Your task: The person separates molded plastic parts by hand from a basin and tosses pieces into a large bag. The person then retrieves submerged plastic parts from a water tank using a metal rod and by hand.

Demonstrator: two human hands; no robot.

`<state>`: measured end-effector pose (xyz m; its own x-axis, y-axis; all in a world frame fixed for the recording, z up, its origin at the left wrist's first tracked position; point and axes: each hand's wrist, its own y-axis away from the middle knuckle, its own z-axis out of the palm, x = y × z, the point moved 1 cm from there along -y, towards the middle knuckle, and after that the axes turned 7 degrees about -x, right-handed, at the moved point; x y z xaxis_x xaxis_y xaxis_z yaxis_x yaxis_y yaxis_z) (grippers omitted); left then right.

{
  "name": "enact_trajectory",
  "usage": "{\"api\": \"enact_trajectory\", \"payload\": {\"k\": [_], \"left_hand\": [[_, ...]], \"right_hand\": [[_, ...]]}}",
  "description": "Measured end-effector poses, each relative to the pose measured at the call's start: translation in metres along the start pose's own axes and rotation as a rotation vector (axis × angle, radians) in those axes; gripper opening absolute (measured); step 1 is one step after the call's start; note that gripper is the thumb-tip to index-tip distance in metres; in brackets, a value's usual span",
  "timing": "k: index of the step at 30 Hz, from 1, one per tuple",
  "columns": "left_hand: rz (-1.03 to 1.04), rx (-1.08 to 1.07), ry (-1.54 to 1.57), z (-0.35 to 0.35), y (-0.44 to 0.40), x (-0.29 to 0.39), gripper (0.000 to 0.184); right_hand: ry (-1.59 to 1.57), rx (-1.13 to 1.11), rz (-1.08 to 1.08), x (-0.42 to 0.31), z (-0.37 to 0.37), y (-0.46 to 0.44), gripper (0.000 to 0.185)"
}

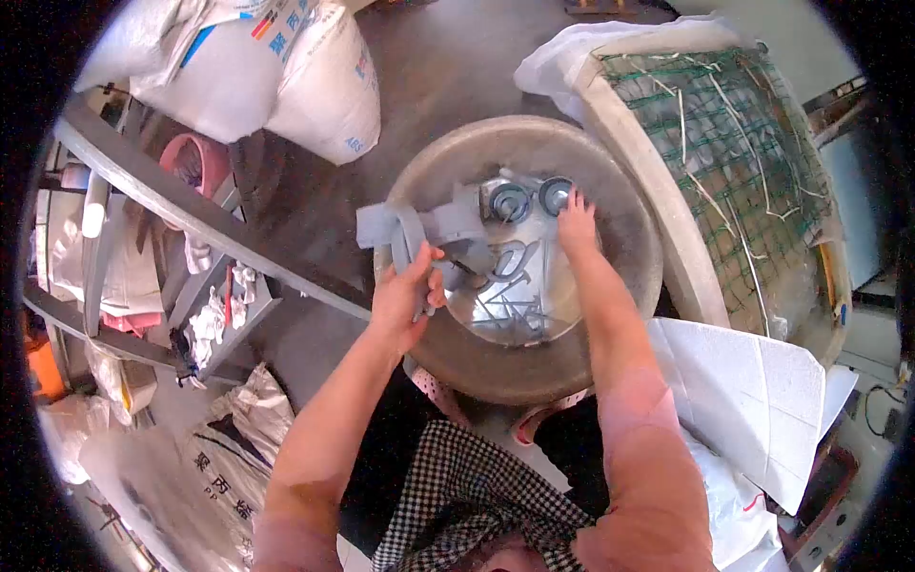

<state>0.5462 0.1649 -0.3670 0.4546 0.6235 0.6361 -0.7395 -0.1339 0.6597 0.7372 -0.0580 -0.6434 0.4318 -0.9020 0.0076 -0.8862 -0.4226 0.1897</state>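
a dull grey floor [429,57] is shown, crowded on the left by a grey metal rack [233,243] and, above it, by a plump white printed sack [329,91]. on the right, a pale-rimmed container [658,205] is covered by green netting [701,124], and a white, creased, flat sheet [743,391] is seen below it. a black-and-white checked cloth [448,486] is worn by the person.

in the middle, a wide, round, brownish-grey basin [624,262] is placed on the floor. over its left side, a light grey, curved, plastic-looking piece [410,234] is held up by the left hand [408,291], its fingers being curled tightly around the piece's lower end.

inside the basin, two dark grey, ring-shaped pieces are set side by side, a left one [509,202] and a right one [553,195]. the right one is reached by the right hand [576,227], whose fingers are stretched over its right edge; whether it is pinched cannot be told. nearer the person, slim grey strips [515,310] are scattered on the shiny basin bottom.
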Motion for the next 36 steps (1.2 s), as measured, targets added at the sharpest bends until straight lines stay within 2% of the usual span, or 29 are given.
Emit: {"api": "enact_trajectory", "payload": {"k": [1,2,3,5,6,7,9,11,13,14,15,17,19,21,25,27,28,29,31,32,34,35,36], "left_hand": [[-0.01,0.012,0.006,-0.005,-0.003,-0.002,0.027],[0.013,-0.005,0.038,-0.011,-0.008,-0.003,0.026],[0.037,-0.026,0.069,-0.014,-0.012,-0.003,0.025],[0.07,0.001,-0.041,-0.012,-0.012,-0.001,0.022],[0.111,0.028,-0.149,-0.011,-0.01,0.0,0.02],[0.113,0.024,-0.139,-0.01,-0.01,0.0,0.02],[0.232,0.044,-0.39,-0.01,-0.009,-0.004,0.018],[0.285,-0.035,-0.424,-0.009,-0.009,-0.006,0.017],[0.342,-0.115,-0.465,-0.005,-0.006,-0.008,0.017],[0.348,-0.133,-0.505,-0.001,-0.004,-0.01,0.021],[0.354,-0.149,-0.544,0.005,-0.001,-0.012,0.025],[0.344,-0.188,-0.524,0.018,0.012,-0.008,0.029],[0.327,-0.225,-0.504,0.021,0.018,-0.005,0.034],[0.356,-0.277,-0.63,0.015,0.018,0.0,0.045],[0.272,-0.357,-0.726,0.012,0.024,0.016,0.048],[0.497,-0.088,-0.949,0.004,0.019,0.016,0.045],[0.533,0.019,-0.939,0.003,0.02,0.022,0.034],[0.529,0.025,-0.941,0.004,0.023,0.03,0.034],[0.405,-0.037,-0.489,0.004,0.028,0.044,0.029],[0.438,-0.012,-0.459,0.003,0.029,0.047,0.027],[0.416,0.028,-0.382,0.001,0.031,0.052,0.027],[0.404,0.057,-0.299,0.0,0.032,0.054,0.026],[0.396,0.069,-0.305,0.002,0.034,0.056,0.026]], "right_hand": [[0.187,-0.031,-0.086,-0.001,-0.031,0.012,0.022],[0.184,-0.078,-0.228,0.007,-0.037,0.012,0.017],[0.185,-0.08,-0.229,0.015,-0.04,0.011,0.017],[-0.042,-0.137,-0.413,0.026,-0.052,0.017,0.014],[-0.194,-0.301,-0.345,0.026,-0.086,0.023,0.027],[-0.182,-0.302,-0.346,0.027,-0.118,0.03,0.027],[-0.685,-0.45,-0.155,0.033,-0.167,0.048,0.028],[-0.707,-0.403,-0.179,0.045,-0.197,0.057,0.029],[-1.382,-0.424,-0.194,0.053,-0.219,0.064,0.031],[-1.57,-0.404,-0.1,0.05,-0.231,0.07,0.031],[-1.567,-0.397,-0.101,0.044,-0.247,0.072,0.031],[-1.952,-0.662,-0.002,0.027,-0.271,0.075,0.03],[-2.064,-0.678,-0.053,0.014,-0.254,0.062,0.025],[-2.218,-0.838,-0.346,0.0,-0.25,0.042,0.024],[-2.307,-0.94,-0.272,-0.035,-0.249,0.023,0.027],[-2.168,-0.477,0.173,-0.05,-0.255,0.026,0.028],[-2.044,-0.359,-0.033,-0.036,-0.168,-0.014,0.029],[-1.247,-0.44,-0.422,-0.031,-0.133,-0.021,0.034],[-0.4,-0.588,-0.521,-0.052,-0.1,-0.011,0.057],[-0.384,-0.723,-0.326,-0.076,-0.083,0.018,0.079],[-0.22,-0.462,-0.34,-0.103,-0.041,0.054,0.112],[-0.224,-0.466,-0.351,-0.109,-0.025,0.057,0.112],[-0.108,-0.331,-0.373,-0.111,-0.014,0.056,0.12]]}}
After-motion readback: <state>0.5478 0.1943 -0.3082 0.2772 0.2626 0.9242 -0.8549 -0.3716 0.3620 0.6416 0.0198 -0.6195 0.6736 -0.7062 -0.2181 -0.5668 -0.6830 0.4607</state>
